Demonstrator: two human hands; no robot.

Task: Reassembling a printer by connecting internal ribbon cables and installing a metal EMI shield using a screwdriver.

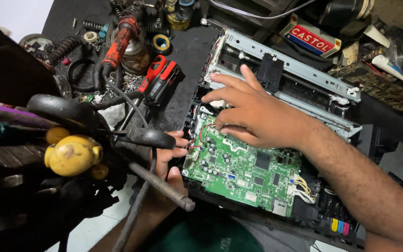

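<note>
Hands on an opened printer chassis (350,205) lying on a dark, crowded bench. Green circuit board (243,170) sits on the near side of the chassis, tilted toward the viewer, red wires (204,133) at its upper left corner, a white connector bundle (299,189) at its right end.

Right hand (253,114): palm down over the board's top edge, fingers spread and apart, tips reaching the corner where the red wires run. Nothing seen clamped in it. Left hand (171,158): partly hidden behind a dark cable and a metal rod (162,186); fingers curl against the board's left edge, apparently bracing it. Whether it grips anything I cannot tell.

Judgement on technique: work at the wire corner wants fingertip pressure only, board kept steady by the left hand, no pull on the wires themselves.

Edges and room: metal carriage rail (285,70) lies just beyond the right fingers, so little space upward. Left of the board is a strip of bare bench, then red-handled tools (157,77) and springs. Foreground left is blocked by a dark object with a yellow knob (73,154). Freest room is over the board's lower right.
</note>
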